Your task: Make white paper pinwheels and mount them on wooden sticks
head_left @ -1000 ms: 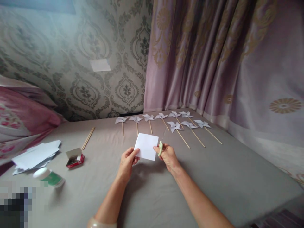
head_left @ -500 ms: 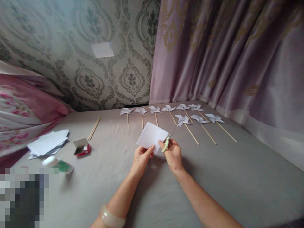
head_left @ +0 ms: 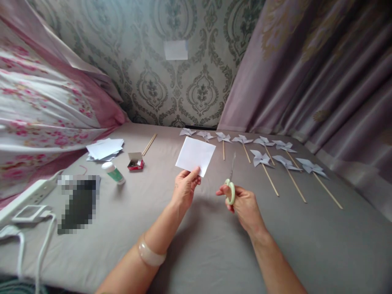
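Between the thumb and fingers of my left hand (head_left: 185, 185) is a square sheet of white paper (head_left: 196, 155), pinched at its lower edge and held up above the grey cloth. My right hand (head_left: 243, 202) grips a pair of scissors (head_left: 230, 190) by its pale green handles, with the blades pointing up and away from me. The scissors are apart from the paper, to its right. Beyond both hands lie several white paper pinwheels (head_left: 261, 158) on wooden sticks, set in two rows.
On the left lie a stack of white paper (head_left: 105, 148), a glue bottle (head_left: 114, 173), a small open red box (head_left: 135, 163) and wooden sticks (head_left: 150, 144). A white power strip (head_left: 30, 196) with cables sits at the left edge. A patterned wall and curtain (head_left: 275, 81) stand behind.
My right hand has drawn the scissors away from the paper to the right. My left hand keeps hold of the sheet. The view has turned left, bringing the power strip into sight.
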Demonstrator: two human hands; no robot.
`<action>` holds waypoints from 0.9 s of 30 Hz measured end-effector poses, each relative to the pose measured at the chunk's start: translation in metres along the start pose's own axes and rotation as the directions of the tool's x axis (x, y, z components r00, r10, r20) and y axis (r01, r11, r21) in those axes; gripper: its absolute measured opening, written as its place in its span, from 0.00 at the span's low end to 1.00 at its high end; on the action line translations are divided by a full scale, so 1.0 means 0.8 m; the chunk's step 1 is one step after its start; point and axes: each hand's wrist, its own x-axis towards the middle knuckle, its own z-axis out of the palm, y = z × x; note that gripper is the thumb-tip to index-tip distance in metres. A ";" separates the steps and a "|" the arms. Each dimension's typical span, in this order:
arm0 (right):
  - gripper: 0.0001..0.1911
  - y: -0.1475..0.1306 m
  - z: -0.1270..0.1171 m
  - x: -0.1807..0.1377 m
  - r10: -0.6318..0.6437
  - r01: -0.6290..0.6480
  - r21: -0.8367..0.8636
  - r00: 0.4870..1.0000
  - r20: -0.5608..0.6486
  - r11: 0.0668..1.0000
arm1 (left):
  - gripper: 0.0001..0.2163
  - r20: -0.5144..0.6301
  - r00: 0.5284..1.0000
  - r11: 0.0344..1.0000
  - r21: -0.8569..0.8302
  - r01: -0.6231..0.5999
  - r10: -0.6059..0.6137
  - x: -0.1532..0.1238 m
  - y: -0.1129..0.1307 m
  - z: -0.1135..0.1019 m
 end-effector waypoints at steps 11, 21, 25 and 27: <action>0.24 0.006 0.024 -0.006 0.189 -0.156 -0.180 0.964 0.186 0.971 | 0.15 0.284 0.931 0.973 0.107 0.205 -0.227 -0.030 -0.004 0.005; 0.21 0.016 0.015 0.004 0.095 -0.071 -0.279 0.993 0.074 0.958 | 0.11 0.276 0.951 0.980 0.175 0.093 -0.139 -0.028 -0.011 0.004; 0.16 0.027 0.016 0.004 -0.129 0.120 -0.437 0.992 0.009 0.892 | 0.09 0.333 0.931 0.973 0.216 0.079 -0.149 -0.029 -0.010 0.001; 0.17 0.027 0.017 0.004 -0.104 0.099 -0.412 0.995 0.009 0.906 | 0.10 0.357 0.919 0.967 0.242 0.079 -0.165 -0.030 -0.011 0.001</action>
